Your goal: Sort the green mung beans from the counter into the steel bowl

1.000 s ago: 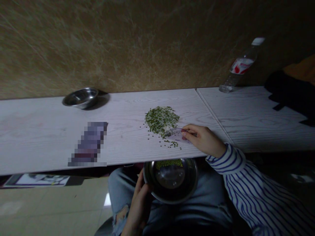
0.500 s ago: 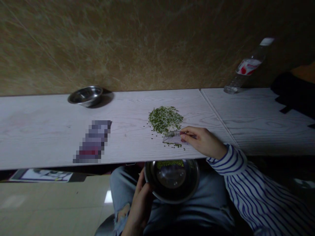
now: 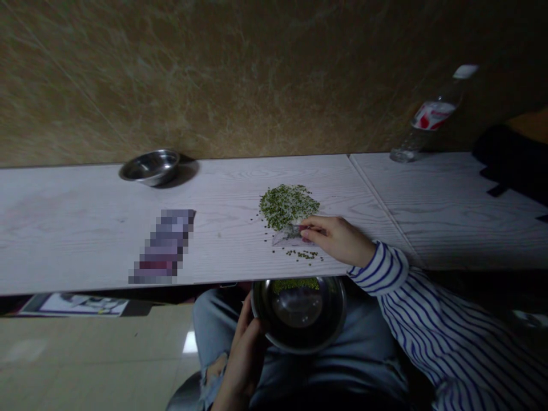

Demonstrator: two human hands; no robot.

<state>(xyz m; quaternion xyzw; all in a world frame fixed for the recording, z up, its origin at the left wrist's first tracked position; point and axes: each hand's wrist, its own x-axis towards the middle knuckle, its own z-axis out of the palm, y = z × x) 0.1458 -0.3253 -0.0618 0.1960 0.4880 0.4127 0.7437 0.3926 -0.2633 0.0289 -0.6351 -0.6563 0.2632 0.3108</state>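
A heap of small green beans (image 3: 289,204) lies on the pale wooden table (image 3: 85,228). My right hand (image 3: 336,240) rests at the heap's near edge, fingers pinched on a thin clear flat piece (image 3: 287,237) that touches the beans. A few loose beans (image 3: 305,255) are scattered close to the table's front edge. Below that edge, over my lap, my left hand (image 3: 242,354) grips the rim of a steel bowl (image 3: 298,313); the bowl has some green beans along its far inner side.
A second, empty steel bowl (image 3: 149,166) stands at the back left against the wall. A blurred flat object (image 3: 162,245) lies left of the beans. A plastic water bottle (image 3: 430,114) leans at the back right, beside dark cloth (image 3: 509,165).
My right hand with the clear piece has slid left and slightly away from me, up to the bean heap's near edge. The left hand and bowl have stayed put.
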